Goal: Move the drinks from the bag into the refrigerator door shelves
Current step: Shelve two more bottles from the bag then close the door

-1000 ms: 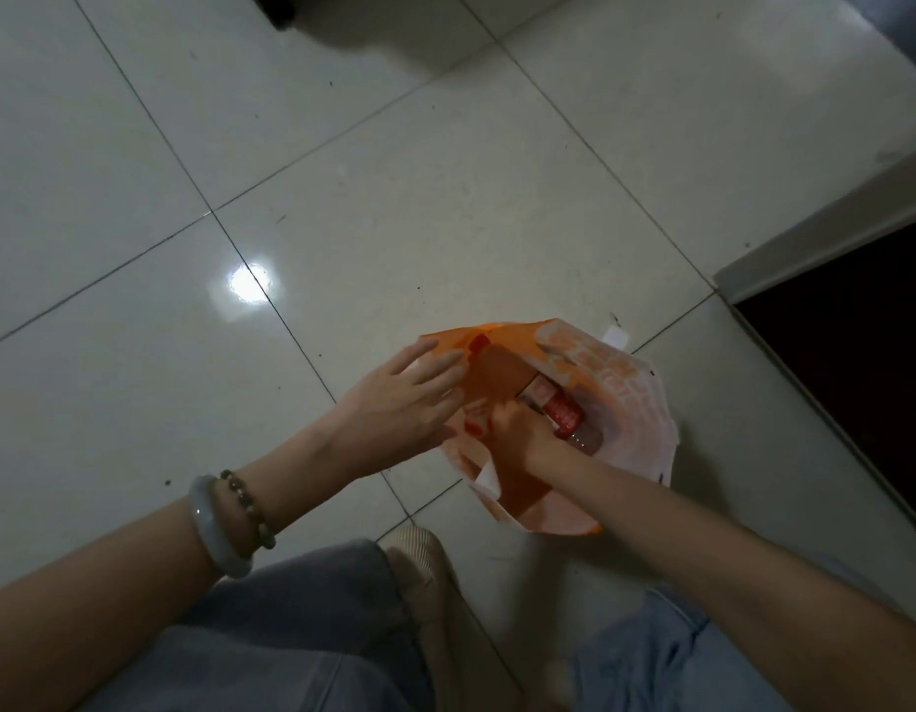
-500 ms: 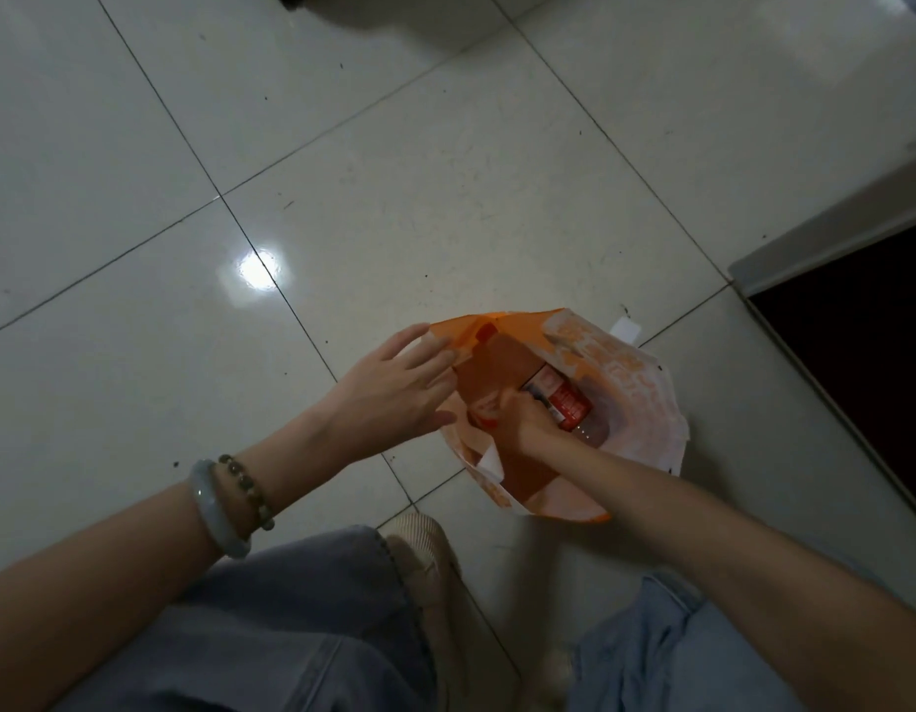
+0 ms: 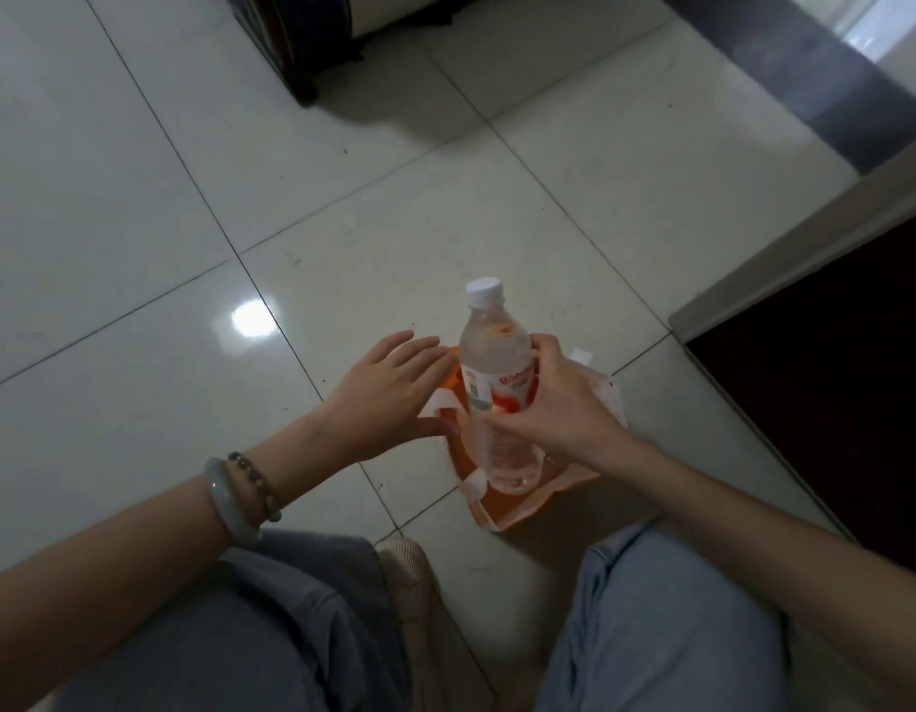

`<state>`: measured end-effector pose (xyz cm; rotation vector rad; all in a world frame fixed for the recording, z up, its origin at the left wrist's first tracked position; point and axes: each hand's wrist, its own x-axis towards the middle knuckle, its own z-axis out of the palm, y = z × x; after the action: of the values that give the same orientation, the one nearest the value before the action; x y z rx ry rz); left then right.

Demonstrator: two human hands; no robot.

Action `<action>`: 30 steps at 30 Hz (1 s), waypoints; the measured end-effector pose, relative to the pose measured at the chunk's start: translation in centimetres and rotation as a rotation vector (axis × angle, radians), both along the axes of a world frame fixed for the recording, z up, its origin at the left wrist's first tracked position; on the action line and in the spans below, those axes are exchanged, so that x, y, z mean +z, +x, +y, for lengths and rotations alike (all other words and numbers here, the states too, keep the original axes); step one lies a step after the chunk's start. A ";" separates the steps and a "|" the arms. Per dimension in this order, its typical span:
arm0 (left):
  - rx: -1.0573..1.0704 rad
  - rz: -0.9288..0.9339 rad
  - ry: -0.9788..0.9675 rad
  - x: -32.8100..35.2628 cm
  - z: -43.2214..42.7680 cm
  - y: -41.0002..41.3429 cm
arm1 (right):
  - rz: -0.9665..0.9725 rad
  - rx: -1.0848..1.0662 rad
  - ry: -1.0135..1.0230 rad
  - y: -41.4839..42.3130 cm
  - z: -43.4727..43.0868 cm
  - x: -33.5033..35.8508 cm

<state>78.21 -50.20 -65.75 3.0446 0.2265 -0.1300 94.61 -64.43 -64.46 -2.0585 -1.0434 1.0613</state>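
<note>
in the head view the right hand (image 3: 558,403) is wrapped around a clear bottle (image 3: 497,377), holding it upright above the orange bag (image 3: 517,506), while the left hand (image 3: 389,393), fingers spread, apparently steadies the bag's rim so the drink comes free.

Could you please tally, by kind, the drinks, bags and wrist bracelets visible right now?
Bottles: 1, clear with a white cap, gripped by the right hand (bottle)
Bags: 1, orange, on the floor (bag)
Bracelets: 2, on the left wrist (bangle, beaded bracelet)
Total: 4
</note>
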 end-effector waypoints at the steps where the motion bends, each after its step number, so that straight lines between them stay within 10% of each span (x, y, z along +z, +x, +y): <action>1: 0.041 -0.019 -0.049 0.7 -0.3 0.1 | 0.020 -0.012 0.017 -0.1 0.2 1.3; 10: 0.485 -0.288 -0.915 5.7 -2.8 2.4 | 0.092 -0.119 0.146 -1.7 2.0 6.6; 20: 0.622 -0.359 -0.898 4.2 -2.0 1.6 | 0.248 0.041 0.125 -0.9 1.8 4.4; 30: 0.780 -0.435 -0.751 3.2 1.4 -0.2 | -0.118 0.246 -0.365 0.5 0.2 -8.9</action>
<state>78.05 -48.81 -62.50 1.9984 1.0139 0.3975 95.12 -64.21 -73.34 -2.3466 -1.2644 1.3501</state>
